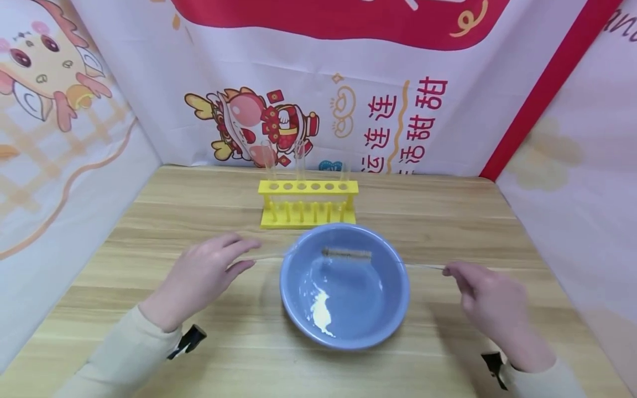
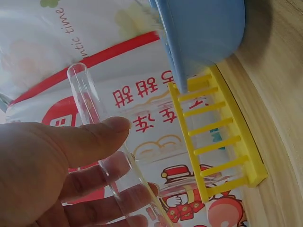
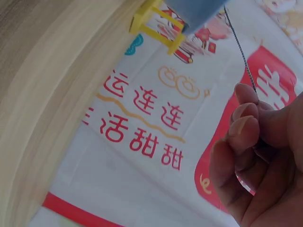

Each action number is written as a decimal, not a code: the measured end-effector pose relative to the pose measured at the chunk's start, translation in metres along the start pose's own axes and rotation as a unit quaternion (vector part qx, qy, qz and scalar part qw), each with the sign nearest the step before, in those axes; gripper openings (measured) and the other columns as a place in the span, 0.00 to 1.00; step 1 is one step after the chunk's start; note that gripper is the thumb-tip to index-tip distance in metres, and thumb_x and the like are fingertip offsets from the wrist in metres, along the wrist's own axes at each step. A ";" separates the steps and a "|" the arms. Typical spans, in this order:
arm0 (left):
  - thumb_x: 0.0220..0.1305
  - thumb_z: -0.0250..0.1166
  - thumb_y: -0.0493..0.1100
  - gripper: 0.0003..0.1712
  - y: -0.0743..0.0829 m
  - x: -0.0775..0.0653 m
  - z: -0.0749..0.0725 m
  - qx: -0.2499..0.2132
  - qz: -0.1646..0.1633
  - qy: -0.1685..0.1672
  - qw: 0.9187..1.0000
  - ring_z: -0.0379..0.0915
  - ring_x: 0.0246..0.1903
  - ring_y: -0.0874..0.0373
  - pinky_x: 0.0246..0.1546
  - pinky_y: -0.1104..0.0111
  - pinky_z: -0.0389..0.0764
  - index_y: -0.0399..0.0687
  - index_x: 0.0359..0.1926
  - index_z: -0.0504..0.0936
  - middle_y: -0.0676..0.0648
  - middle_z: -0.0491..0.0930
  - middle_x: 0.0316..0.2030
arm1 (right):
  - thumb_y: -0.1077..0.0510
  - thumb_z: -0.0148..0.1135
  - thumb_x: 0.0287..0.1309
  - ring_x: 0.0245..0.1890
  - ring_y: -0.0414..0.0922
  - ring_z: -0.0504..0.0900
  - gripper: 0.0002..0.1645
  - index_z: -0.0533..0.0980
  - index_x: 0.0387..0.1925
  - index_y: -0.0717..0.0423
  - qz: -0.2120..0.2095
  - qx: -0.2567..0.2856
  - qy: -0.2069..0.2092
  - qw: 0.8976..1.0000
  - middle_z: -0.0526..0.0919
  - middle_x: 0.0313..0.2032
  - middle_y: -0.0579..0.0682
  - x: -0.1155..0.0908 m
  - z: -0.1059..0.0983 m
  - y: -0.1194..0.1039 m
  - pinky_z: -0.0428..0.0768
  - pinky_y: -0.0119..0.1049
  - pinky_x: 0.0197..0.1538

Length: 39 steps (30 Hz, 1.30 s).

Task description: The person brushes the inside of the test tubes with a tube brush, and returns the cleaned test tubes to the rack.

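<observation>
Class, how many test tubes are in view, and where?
4. The left hand holds one tube; the yellow rack holds a left tube, a middle tube and a right tube. Others may be hidden.

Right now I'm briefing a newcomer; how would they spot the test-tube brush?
Find the blue basin on the table. Over its far half is the test-tube brush, its wire pinched by the right hand. Bristles distinguish it from the test tube the left hand holds.

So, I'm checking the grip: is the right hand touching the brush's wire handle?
Touching: the right wrist view shows the wire handle running straight into the pinch of the right hand.
</observation>
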<state>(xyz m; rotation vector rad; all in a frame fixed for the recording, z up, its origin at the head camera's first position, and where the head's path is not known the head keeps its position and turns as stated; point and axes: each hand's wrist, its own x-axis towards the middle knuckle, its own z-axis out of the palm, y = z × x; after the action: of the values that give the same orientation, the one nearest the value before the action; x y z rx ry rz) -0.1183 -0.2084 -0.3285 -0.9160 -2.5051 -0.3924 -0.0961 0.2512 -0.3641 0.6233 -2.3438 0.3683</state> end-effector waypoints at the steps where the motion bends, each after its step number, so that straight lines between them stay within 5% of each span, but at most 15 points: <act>1: 0.51 0.78 0.38 0.21 0.000 -0.001 0.001 0.001 -0.002 0.000 1.000 0.83 0.33 0.52 0.28 0.58 0.85 0.45 0.49 0.86 0.47 0.84 0.40 | 0.68 0.58 0.50 0.14 0.37 0.74 0.12 0.83 0.30 0.50 0.008 0.010 0.006 1.000 0.85 0.25 0.42 -0.002 -0.002 0.002 0.61 0.30 0.12; 6: 0.52 0.78 0.38 0.21 0.001 -0.002 0.006 0.000 -0.018 -0.017 1.000 0.82 0.32 0.54 0.27 0.59 0.84 0.46 0.49 0.86 0.48 0.83 0.39 | 0.67 0.56 0.57 0.17 0.28 0.66 0.11 0.83 0.29 0.54 0.016 0.092 0.040 0.995 0.76 0.20 0.36 -0.008 -0.011 0.008 0.65 0.22 0.20; 9: 0.53 0.77 0.38 0.21 0.003 -0.001 0.008 -0.002 -0.030 -0.029 0.999 0.82 0.33 0.54 0.28 0.60 0.84 0.48 0.50 0.86 0.49 0.83 0.39 | 0.59 0.52 0.68 0.17 0.28 0.66 0.16 0.84 0.29 0.58 0.003 0.128 0.062 0.990 0.79 0.21 0.39 -0.006 -0.013 0.008 0.65 0.18 0.21; 13: 0.53 0.77 0.39 0.21 0.005 0.001 0.009 -0.004 -0.037 -0.033 0.999 0.83 0.35 0.53 0.28 0.59 0.84 0.49 0.49 0.86 0.49 0.84 0.40 | 0.51 0.47 0.73 0.17 0.30 0.67 0.27 0.83 0.27 0.61 -0.012 0.143 0.092 0.985 0.81 0.22 0.43 -0.001 -0.017 0.003 0.66 0.17 0.21; 24: 0.53 0.77 0.38 0.21 0.014 0.008 0.009 -0.014 -0.033 -0.043 0.998 0.83 0.40 0.51 0.33 0.56 0.86 0.50 0.50 0.86 0.48 0.84 0.43 | 0.54 0.44 0.73 0.17 0.30 0.67 0.27 0.82 0.25 0.61 -0.037 0.137 0.098 0.985 0.81 0.20 0.45 0.001 -0.023 -0.006 0.67 0.17 0.22; 32: 0.51 0.78 0.37 0.22 0.017 0.008 0.009 0.027 0.000 -0.040 0.999 0.81 0.39 0.52 0.27 0.62 0.85 0.52 0.50 0.87 0.47 0.83 0.42 | 0.68 0.38 0.53 0.17 0.31 0.65 0.22 0.81 0.22 0.63 -0.064 0.142 0.126 0.980 0.74 0.17 0.42 0.009 -0.025 -0.015 0.65 0.18 0.21; 39: 0.50 0.78 0.36 0.23 0.017 0.007 0.010 0.044 0.016 -0.034 0.998 0.80 0.36 0.53 0.20 0.66 0.81 0.51 0.49 0.87 0.47 0.82 0.40 | 0.69 0.36 0.48 0.17 0.31 0.62 0.23 0.81 0.21 0.62 -0.075 0.147 0.151 0.975 0.67 0.17 0.40 0.009 -0.022 -0.012 0.60 0.15 0.23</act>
<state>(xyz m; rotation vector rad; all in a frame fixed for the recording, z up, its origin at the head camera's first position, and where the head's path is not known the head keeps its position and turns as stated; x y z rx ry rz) -0.1152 -0.1878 -0.3321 -0.9488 -2.5424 -0.2414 -0.0842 0.2470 -0.3406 0.8161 -1.9555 0.6970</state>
